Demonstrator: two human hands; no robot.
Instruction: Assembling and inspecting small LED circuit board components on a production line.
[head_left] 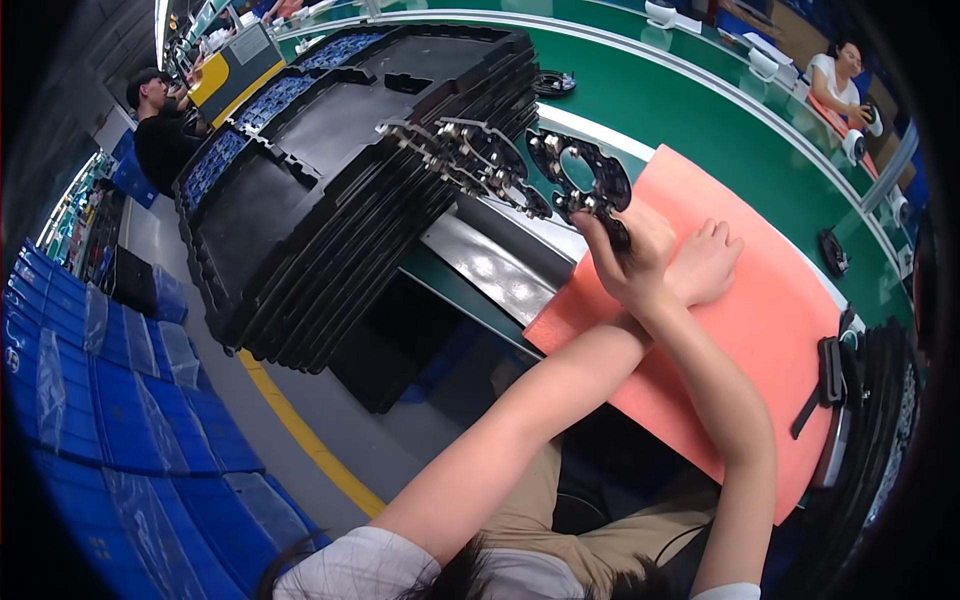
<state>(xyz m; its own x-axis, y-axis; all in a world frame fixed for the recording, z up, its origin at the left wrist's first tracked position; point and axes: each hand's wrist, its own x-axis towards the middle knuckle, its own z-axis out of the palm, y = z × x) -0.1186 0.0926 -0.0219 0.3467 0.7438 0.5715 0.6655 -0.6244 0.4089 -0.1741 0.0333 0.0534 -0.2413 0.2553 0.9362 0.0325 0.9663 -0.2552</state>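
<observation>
Black trays: a tall leaning stack of thin moulded trays (330, 190) fills the bench's left end, the biggest thing here; it crowds the space beside the held part.
Bench: green belt surface (700, 110) curving along the far edge, with a bare metal rail at the near edge.
Pink mat: a soft foam-like sheet (760, 300) lies over the bench's near right part, under both hands.
Right-edge stack: more dark trays (880, 420) stand at the right end.
Ring part: a black ring-shaped plate (585, 175) studded with small metal fittings, held above the mat's left corner; it looks stiff, light and knobbly, best taken by its rim, clear of the fittings.
Loaded tray row: similar studded parts (470, 160) sit on the top tray, just beside it.
Left hand: (625, 265) closed in a pinch on the ring part's lower rim.
Right hand: (705, 265) flat on the mat, fingers loosely spread, holding nothing.
</observation>
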